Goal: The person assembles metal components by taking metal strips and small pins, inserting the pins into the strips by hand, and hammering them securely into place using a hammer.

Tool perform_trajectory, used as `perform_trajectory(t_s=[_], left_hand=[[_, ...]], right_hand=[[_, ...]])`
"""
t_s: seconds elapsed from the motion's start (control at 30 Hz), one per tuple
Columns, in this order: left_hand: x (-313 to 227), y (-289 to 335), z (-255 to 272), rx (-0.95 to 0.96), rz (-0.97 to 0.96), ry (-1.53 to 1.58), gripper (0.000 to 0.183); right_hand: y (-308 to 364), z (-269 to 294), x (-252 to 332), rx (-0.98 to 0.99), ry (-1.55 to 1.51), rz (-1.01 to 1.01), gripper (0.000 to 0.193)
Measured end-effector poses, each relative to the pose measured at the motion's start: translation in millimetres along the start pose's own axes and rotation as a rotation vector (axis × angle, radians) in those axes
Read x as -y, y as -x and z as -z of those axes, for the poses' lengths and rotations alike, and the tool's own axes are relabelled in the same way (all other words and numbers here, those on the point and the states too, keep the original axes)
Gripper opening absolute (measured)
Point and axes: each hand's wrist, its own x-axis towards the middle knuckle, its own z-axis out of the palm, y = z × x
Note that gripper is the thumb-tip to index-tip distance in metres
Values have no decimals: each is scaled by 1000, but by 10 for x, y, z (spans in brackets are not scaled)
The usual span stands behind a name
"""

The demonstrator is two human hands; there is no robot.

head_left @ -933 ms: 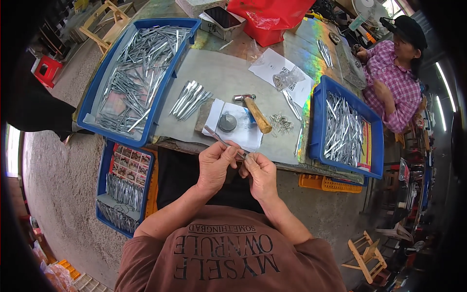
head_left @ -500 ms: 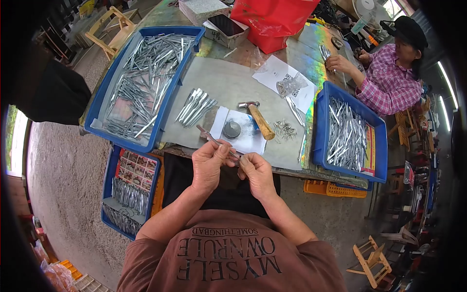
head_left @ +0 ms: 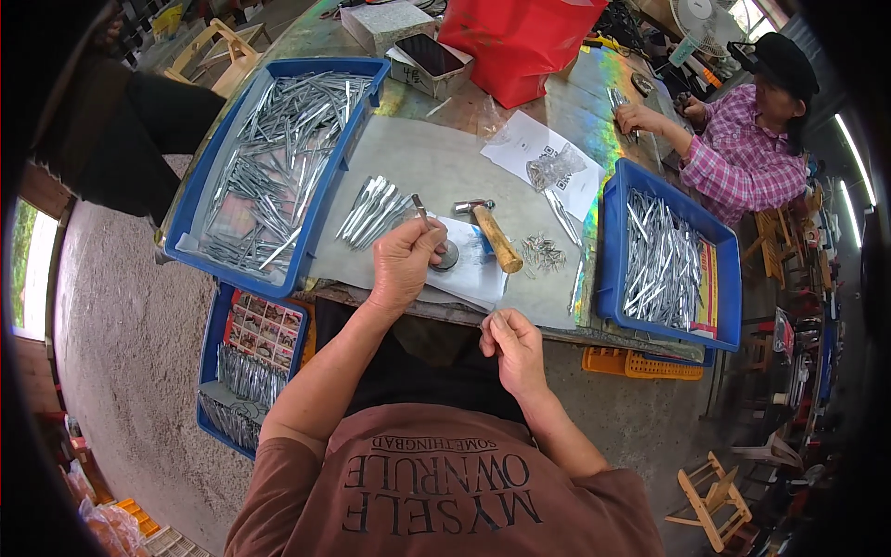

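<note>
My left hand (head_left: 399, 267) is closed round a slim metal rod (head_left: 419, 208), whose upper end sticks out above the fingers. Right beside that hand is a round grey metal block (head_left: 448, 255) on white paper (head_left: 481, 281), partly hidden by the fingers. My right hand (head_left: 515, 353) hangs off the table's front edge with thumb and fingertips pinched; what they hold, if anything, is too small to make out. A ball-peen hammer (head_left: 498, 243) with a wooden handle lies right of the block. Small metal pins (head_left: 543, 252) are heaped beyond it. Several flat metal pieces (head_left: 374, 213) lie left.
Blue trays of metal pieces stand at the left (head_left: 304, 243) and right (head_left: 608, 265); a third blue tray (head_left: 302, 348) sits lower left. Behind are a red bag (head_left: 520, 46) and a box with a phone (head_left: 430, 54). A co-worker (head_left: 747, 139) works at far right; another person (head_left: 111, 139) stands left.
My left hand has moved away from the right hand, forward to the metal block, with the rod now more upright. My right hand has shifted slightly right and back. The person at left has come further into view.
</note>
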Motion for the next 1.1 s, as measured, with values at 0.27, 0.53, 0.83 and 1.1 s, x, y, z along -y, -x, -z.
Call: perform_trajectory(t_s=[0.27,0.53,0.83,1.1], left_hand=[[-13,-24,-50,8,-23,-8,7],[1,-4,-51,1,-28,-29,9],[-29,-7,-23,39,-104,-205,6],[-45,-27,-2,183,-428,-448,9]], right_hand=[[19,91,32,-57,38,34,20],[-105,220,224,-117,18,134,18],[-579,250,599,-154,325,193,14],[-962,26,755,69,463,-356,34]])
